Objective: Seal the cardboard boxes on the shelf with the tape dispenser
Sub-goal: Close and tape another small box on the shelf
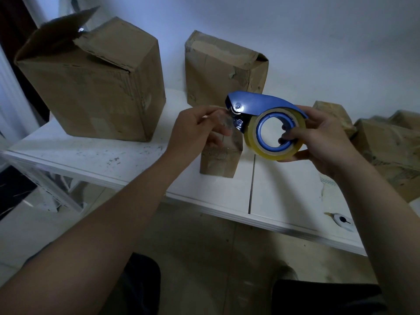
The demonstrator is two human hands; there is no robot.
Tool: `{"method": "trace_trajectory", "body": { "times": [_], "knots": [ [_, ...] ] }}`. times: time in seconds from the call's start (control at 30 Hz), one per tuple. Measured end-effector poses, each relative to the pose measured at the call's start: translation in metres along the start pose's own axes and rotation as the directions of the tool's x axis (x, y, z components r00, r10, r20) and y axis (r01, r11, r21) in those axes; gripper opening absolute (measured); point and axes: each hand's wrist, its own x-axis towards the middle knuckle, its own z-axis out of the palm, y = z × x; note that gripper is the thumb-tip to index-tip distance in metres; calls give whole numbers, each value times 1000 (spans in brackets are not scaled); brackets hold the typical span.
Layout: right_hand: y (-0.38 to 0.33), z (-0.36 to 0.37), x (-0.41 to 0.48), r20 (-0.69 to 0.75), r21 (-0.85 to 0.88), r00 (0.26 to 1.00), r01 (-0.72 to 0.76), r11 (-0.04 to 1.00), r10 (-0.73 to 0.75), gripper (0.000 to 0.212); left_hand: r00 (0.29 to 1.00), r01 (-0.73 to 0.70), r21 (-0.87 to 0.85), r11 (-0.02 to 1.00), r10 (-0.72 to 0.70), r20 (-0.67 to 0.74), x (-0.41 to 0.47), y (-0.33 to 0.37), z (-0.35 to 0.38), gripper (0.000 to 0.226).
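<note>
boxes [95, 87] on shelf [91, 160], dispenser [266, 123] before

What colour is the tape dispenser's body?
Blue; the tape dispenser shows clearly in the head view, held in the right hand.

Scuffed white shelf [284, 196] under a load of worn cardboard.
A large box [97, 92] with a raised flap stands at the left, a medium box [218, 71] at the back, a small box [220, 160] near the front edge, and battered boxes [386, 151] crowd the right end.
</note>
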Motion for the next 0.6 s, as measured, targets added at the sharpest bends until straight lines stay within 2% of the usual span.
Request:
{"method": "trace_trajectory", "body": {
  "times": [0.13,0.2,0.3,0.43,0.6],
  "knots": [
    [1,0,0,-6,-6,1000,12,1000,-12,54,965,264,-129,956,-262,29,-2,3,2,28],
    [1,-1,1,-11,6,1000,12,1000,-12,54,923,382,-230,895,-380,57,-2,5,2,33],
    [1,-2,2,-19,14,1000,18,1000,-18,54,855,516,-291,806,-506,114,-3,7,2,35],
    [1,-1,1,-29,-7,998,48,999,-48,54,791,610,-373,699,-569,226,-7,10,9,39],
    [3,0,3,-46,-39,996,79,996,-81,55,749,656,-488,576,-575,328,-4,9,6,48]
  ]
}}
